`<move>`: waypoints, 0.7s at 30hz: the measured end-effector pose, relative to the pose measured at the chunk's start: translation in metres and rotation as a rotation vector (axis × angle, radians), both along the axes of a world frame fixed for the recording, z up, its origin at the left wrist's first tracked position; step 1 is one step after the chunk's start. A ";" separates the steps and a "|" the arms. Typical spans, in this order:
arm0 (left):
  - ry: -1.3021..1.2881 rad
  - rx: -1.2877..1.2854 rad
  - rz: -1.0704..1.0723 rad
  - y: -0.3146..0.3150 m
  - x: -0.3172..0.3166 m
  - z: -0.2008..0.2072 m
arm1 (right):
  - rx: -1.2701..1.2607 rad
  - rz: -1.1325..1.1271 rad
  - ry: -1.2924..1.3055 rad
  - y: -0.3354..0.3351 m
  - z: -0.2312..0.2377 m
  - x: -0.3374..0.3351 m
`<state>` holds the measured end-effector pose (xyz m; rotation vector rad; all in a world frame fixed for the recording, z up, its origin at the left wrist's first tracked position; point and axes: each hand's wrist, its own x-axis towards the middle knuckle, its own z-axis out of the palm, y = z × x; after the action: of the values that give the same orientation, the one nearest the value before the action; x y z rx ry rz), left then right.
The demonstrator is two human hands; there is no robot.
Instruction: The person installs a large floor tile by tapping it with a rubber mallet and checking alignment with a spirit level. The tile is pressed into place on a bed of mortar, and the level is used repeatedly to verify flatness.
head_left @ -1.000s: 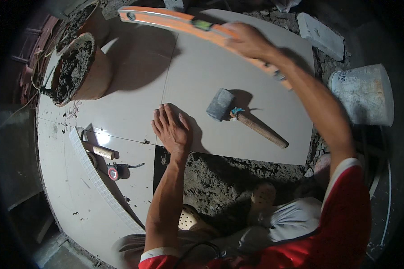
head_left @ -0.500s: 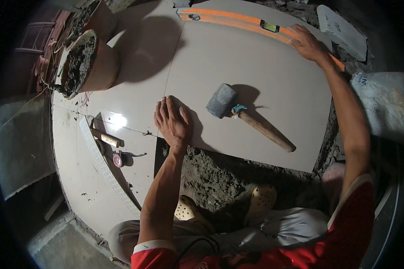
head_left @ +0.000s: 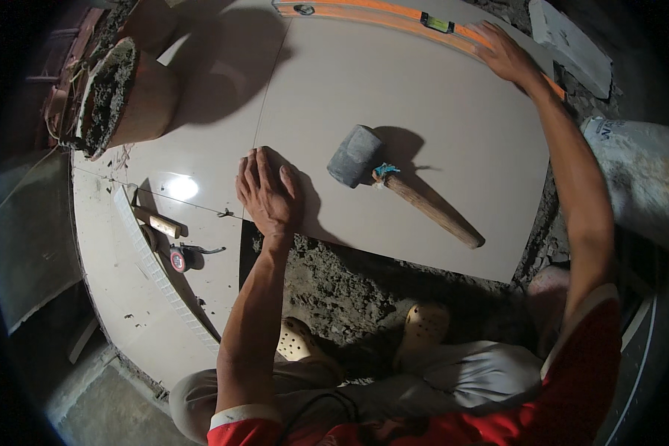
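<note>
My left hand (head_left: 267, 197) lies flat on the near left corner of a large pale floor tile (head_left: 379, 89), fingers stretched out and holding nothing. Out at the far right, my right hand (head_left: 507, 56) grips an orange spirit level (head_left: 379, 13) that lies along the far part of the tile. The level has a yellow-green vial near its middle. Between my arms, a rubber mallet (head_left: 355, 156) with a dark grey head and wooden handle rests on the tile, touched by neither hand.
Mortar-filled buckets (head_left: 137, 97) stand at the far left. A wooden-handled tool (head_left: 156, 221), a small round red-and-black tool (head_left: 178, 259) and a long white strip (head_left: 152, 253) lie on the left tiles. Rough mortar (head_left: 334, 286) surrounds my feet. A white sack (head_left: 635, 175) sits at the right.
The whole picture has shifted slightly left and up. Both hands, the level and the mallet keep their places on the tile.
</note>
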<state>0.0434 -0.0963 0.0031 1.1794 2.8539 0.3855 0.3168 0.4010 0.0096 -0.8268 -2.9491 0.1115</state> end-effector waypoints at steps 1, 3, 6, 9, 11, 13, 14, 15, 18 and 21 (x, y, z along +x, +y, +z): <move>-0.012 0.000 0.008 0.000 0.000 0.000 | -0.003 0.008 0.041 0.004 -0.004 0.002; -0.005 0.014 0.000 0.000 0.001 -0.002 | 0.029 0.021 0.086 0.011 -0.011 0.002; 0.017 0.063 -0.019 -0.001 0.001 -0.003 | 0.034 0.028 0.077 0.011 -0.009 0.000; 0.001 0.039 -0.022 -0.002 0.000 -0.002 | -0.059 0.013 0.059 -0.002 0.010 -0.001; -0.002 0.065 -0.033 -0.002 0.000 -0.002 | 0.012 0.009 0.091 -0.015 0.026 0.002; 0.022 0.089 -0.035 -0.002 0.000 -0.003 | 0.019 -0.067 0.107 -0.028 0.039 0.013; 0.037 0.113 -0.035 -0.002 0.000 -0.003 | 0.022 -0.103 0.115 -0.032 0.042 0.018; 0.034 0.115 -0.019 -0.001 0.001 -0.004 | 0.032 -0.143 0.130 -0.035 0.043 0.024; 0.079 0.125 -0.037 -0.002 0.002 -0.007 | 0.070 -0.244 0.177 -0.036 0.041 0.053; 0.077 0.122 -0.030 -0.003 0.001 -0.007 | 0.123 -0.268 0.228 -0.032 0.035 0.081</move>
<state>0.0448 -0.0997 -0.0039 1.2827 2.9110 0.5315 0.3973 0.3695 0.0441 -1.0992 -2.5796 0.0075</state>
